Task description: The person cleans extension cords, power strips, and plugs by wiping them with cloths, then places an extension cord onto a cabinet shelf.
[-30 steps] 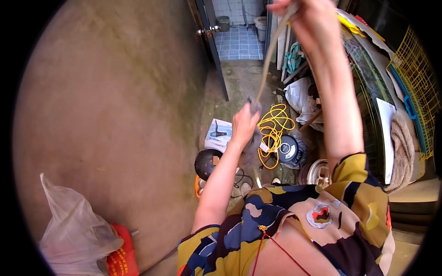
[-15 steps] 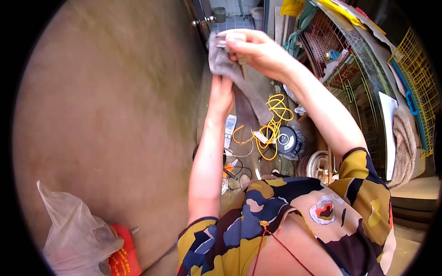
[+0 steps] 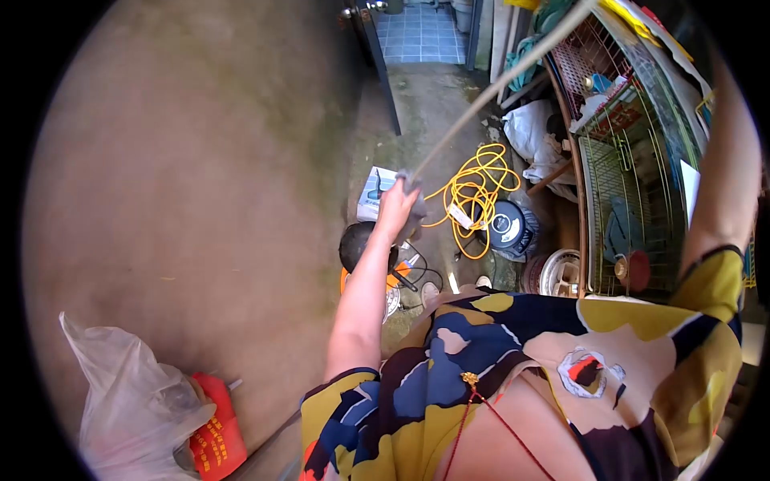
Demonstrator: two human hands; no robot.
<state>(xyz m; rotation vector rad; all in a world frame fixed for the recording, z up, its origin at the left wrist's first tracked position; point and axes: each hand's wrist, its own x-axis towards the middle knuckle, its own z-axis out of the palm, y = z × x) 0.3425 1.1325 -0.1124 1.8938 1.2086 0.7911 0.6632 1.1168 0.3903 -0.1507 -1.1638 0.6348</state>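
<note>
My left hand (image 3: 396, 207) is closed around a grey cloth (image 3: 415, 215), which wraps a pale beige cord (image 3: 501, 82). From that grip the cord runs taut up to the top right, past the frame's edge. My right forearm (image 3: 726, 168) reaches up along the right side; its hand is outside the picture, so its grip is hidden. Below the left hand lie a white box with a blue print (image 3: 374, 192) and a dark round pan-like object (image 3: 355, 244). A coiled yellow cord (image 3: 481, 188) rests on the floor just right of it.
A dark round-lidded appliance (image 3: 507, 227) stands beside the yellow coil. Wire cages (image 3: 634, 192) line the right side. At lower left sit a translucent plastic bag (image 3: 132, 393) and a red bag (image 3: 220, 437). An open door (image 3: 377, 68) and blue tiles (image 3: 421, 34) are ahead.
My right hand has swung up and right out of view, from holding a beige plug near the cloth. My left hand has come down with the cloth, and the cord is now stretched out.
</note>
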